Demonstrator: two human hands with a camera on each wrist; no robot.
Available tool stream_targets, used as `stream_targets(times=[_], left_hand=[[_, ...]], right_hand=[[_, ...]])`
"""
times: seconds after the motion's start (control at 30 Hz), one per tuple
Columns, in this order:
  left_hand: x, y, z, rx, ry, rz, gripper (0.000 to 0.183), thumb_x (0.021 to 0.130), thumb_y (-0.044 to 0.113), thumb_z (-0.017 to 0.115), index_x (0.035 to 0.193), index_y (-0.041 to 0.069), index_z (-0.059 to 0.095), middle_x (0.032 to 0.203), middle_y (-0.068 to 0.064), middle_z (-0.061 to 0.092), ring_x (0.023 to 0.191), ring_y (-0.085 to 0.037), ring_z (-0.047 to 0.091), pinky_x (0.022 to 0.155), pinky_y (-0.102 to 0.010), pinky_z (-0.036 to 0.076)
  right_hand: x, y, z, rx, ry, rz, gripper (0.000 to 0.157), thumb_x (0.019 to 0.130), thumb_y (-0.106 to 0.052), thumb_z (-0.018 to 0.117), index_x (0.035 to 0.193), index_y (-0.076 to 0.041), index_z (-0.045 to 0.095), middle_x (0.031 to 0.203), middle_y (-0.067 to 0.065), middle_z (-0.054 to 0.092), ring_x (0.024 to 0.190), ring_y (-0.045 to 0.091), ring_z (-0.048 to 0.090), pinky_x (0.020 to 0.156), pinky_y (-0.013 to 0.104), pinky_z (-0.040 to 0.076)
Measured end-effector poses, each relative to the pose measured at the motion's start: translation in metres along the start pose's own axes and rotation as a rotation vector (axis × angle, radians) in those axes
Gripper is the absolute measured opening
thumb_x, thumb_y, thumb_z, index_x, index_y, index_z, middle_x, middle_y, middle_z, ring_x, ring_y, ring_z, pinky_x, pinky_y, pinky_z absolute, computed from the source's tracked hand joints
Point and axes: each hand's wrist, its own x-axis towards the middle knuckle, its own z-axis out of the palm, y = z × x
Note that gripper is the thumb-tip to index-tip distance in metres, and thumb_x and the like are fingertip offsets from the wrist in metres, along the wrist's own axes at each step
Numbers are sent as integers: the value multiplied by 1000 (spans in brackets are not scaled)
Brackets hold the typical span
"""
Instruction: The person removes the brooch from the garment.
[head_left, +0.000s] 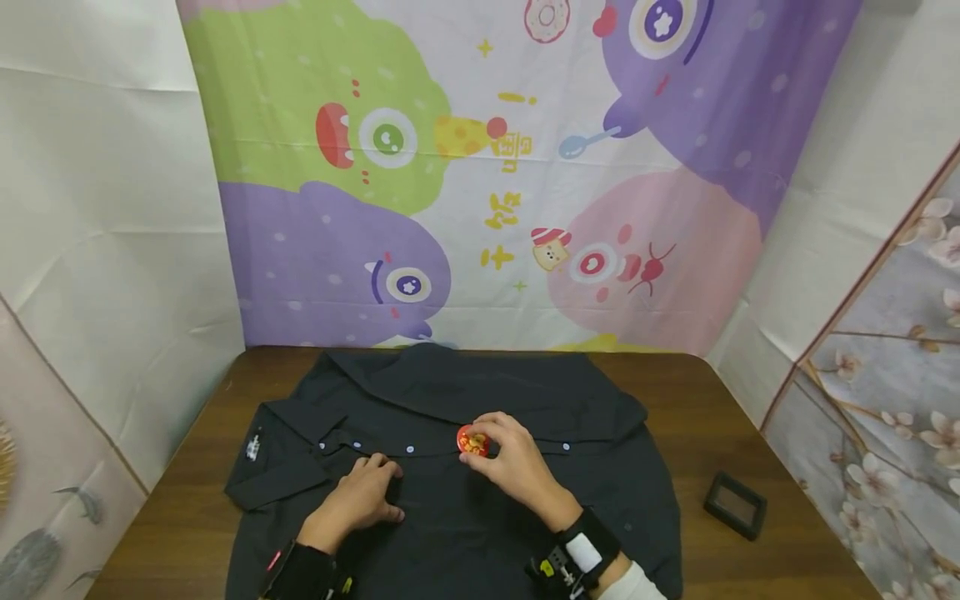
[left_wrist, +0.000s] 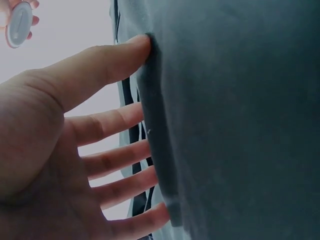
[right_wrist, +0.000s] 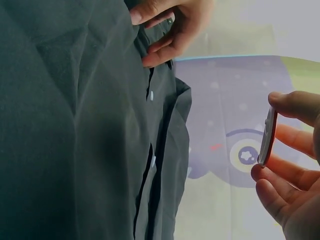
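A dark button-up shirt lies spread on the table, its row of small pale buttons running crosswise. My right hand pinches a round red pin badge between thumb and fingers, raised over the button placket. The badge's pale back, with a thin pin line across it, shows in the left wrist view. On the shirt, just below the placket, rests my left hand with fingers spread; its fingertips touch the cloth in the left wrist view.
A small black rectangular frame lies on the brown wooden table to the right of the shirt. The shirt's folded sleeve has a pale print at the left. Behind the table hangs a cartoon-printed cloth.
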Motion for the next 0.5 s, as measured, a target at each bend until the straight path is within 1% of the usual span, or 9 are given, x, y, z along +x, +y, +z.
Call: stream_targets(times=[0.13, 0.23, 0.4, 0.5], left_hand=[[0, -2, 3, 4, 26, 4, 48, 65, 28, 79, 105, 11, 59, 114, -12, 52, 102, -31, 47, 79, -53, 42], [1, -3, 5, 3, 36, 0, 48, 64, 27, 80, 104, 12, 59, 114, -11, 52, 102, -31, 47, 79, -53, 42], [1, -3, 6, -6, 38, -2, 48, 63, 26, 80, 104, 12, 59, 114, -11, 52, 103, -31, 46, 79, -54, 42], [2, -3, 7, -8, 35, -3, 48, 64, 26, 80, 105, 12, 59, 115, -11, 52, 103, -31, 46, 79, -54, 42]], right_hand=[[0, 1, -2, 15, 5, 1, 28, 71, -28, 76, 96, -18, 68, 100, -5, 60, 88, 10, 54, 69, 25, 48], [-1, 2, -4, 15, 20, -17, 28, 70, -27, 76, 95, -17, 69, 100, -3, 60, 87, 10, 54, 67, 27, 49], [-2, 4, -8, 11, 44, -26, 29, 72, -30, 75, 96, -15, 69, 101, -1, 60, 82, 10, 55, 63, 26, 49], [-2, 5, -11, 15, 44, -11, 29, 72, -31, 75, 96, -15, 69, 101, -2, 59, 81, 9, 55, 66, 27, 51]])
